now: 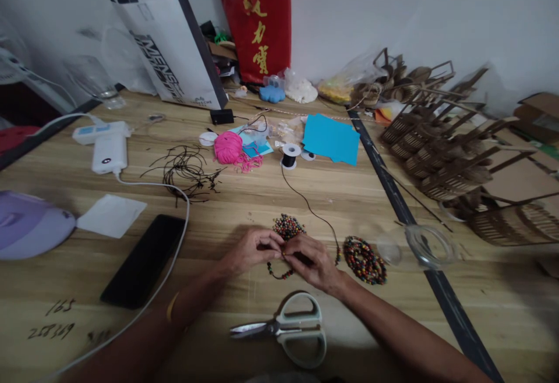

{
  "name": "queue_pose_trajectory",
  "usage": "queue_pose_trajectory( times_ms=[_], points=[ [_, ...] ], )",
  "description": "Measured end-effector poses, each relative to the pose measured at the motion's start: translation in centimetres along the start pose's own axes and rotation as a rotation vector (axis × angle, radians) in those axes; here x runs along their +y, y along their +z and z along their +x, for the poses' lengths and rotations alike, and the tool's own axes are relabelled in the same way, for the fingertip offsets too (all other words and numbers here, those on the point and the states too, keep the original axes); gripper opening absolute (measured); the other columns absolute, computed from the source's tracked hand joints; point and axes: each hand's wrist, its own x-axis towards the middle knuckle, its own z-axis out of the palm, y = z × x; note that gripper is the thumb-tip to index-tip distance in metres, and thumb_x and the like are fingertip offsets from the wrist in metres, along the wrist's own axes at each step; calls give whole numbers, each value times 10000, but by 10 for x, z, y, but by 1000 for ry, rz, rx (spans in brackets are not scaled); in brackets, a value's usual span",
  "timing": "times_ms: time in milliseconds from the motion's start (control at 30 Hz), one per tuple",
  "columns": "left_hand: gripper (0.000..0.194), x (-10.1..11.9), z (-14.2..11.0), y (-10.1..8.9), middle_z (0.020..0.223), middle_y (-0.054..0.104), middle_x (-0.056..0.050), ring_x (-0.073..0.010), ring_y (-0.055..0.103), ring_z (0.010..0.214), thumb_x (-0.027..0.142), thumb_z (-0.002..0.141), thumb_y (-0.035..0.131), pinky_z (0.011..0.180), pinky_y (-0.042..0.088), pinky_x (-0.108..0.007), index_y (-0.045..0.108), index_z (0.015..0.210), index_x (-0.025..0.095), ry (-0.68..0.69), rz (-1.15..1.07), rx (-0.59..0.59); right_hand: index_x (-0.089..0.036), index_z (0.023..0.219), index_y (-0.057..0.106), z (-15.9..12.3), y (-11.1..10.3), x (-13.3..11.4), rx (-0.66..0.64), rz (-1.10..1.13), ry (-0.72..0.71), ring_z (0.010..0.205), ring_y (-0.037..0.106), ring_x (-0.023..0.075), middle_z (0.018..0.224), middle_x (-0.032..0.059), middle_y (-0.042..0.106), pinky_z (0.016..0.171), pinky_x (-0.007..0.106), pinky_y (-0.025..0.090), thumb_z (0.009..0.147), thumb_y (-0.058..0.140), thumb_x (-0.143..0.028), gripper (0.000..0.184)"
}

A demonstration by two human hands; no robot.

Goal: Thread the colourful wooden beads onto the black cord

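White paper bag (168,51), upper left of frame: large black print, slanting, "MENS" legible, remainder unclear. Near its foot, smaller lettering ending in "ECHE", start not clear, fainter line beneath unreadable. Red bag (273,22), top centre: gold Chinese characters set vertically, lower two read 力寶, uppermost distorted by folds. Wooden tabletop (218,220), lower left: handwritten "165" (61,307), below it "258369" (51,330); dark marks (98,336) to the right illegible.

Black cord (308,204) crosses the free tabletop (253,198) beyond the beads (288,226).
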Motion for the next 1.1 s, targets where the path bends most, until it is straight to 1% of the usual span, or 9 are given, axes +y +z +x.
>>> queue_pose_trajectory(
  times_ms=[167, 367, 433, 567, 700, 933, 1033, 1100],
  points=[
    [266, -2, 0, 0, 827, 686, -61, -142, 618, 759, 233, 707, 708, 704, 477, -250, 625, 927, 109, 24, 17, -1, -175, 927, 605, -2, 0, 2, -6, 9, -10, 810, 618, 176, 842, 83, 653, 731, 310, 506, 898, 538, -156, 75],
    [280, -1, -1, 0, 874, 678, -60, -143, 608, 778, 234, 701, 711, 694, 481, -240, 633, 946, 121, 40, 38, -15, -190, 982, 612, -5, -2, 3, -22, -76, -40, 851, 598, 180, 899, 89, 627, 735, 307, 510, 912, 518, -183, 117],
    [258, -1, -1, 0, 848, 679, -53, -142, 606, 764, 244, 710, 701, 685, 474, -237, 643, 931, 123, 42, 51, -16, -192, 993, 612, -5, -2, 2, -26, -84, -48, 844, 596, 176, 896, 85, 624, 730, 301, 509, 915, 514, -185, 126],
    [196, 0, -1, 0, 767, 673, -40, -137, 588, 713, 273, 713, 693, 674, 460, -237, 666, 824, 114, 40, 89, -15, -190, 997, 615, -5, -2, 2, -20, -86, -54, 819, 589, 174, 898, 87, 617, 710, 300, 510, 916, 516, -189, 129],
    [192, 3, -1, 1, 715, 651, -26, -129, 561, 669, 294, 710, 687, 643, 437, -228, 660, 765, 112, 32, 124, -36, -185, 984, 617, -5, -1, 3, -13, -83, -60, 820, 587, 179, 881, 85, 615, 707, 305, 507, 916, 516, -189, 121],
    [180, 8, -2, 1, 673, 620, -22, -123, 525, 641, 283, 734, 645, 603, 397, -217, 659, 735, 104, 64, 185, -8, -171, 971, 617, -4, -1, 1, -12, -67, -52, 808, 580, 176, 869, 90, 616, 701, 306, 500, 901, 533, -154, 111],
    [178, 9, -2, 1, 668, 625, -17, -119, 529, 636, 283, 753, 632, 601, 395, -212, 673, 746, 110, 67, 201, -6, -167, 957, 622, -2, -2, -1, -3, -44, -15, 807, 585, 176, 856, 88, 621, 706, 305, 503, 900, 529, -156, 110],
    [185, 8, -2, 0, 689, 646, -25, -122, 542, 642, 289, 757, 636, 606, 400, -212, 683, 759, 109, 65, 204, 3, -165, 942, 625, -1, -6, -2, 31, -28, 20, 808, 587, 177, 851, 87, 620, 708, 308, 501, 898, 524, -160, 110]
  ],
)
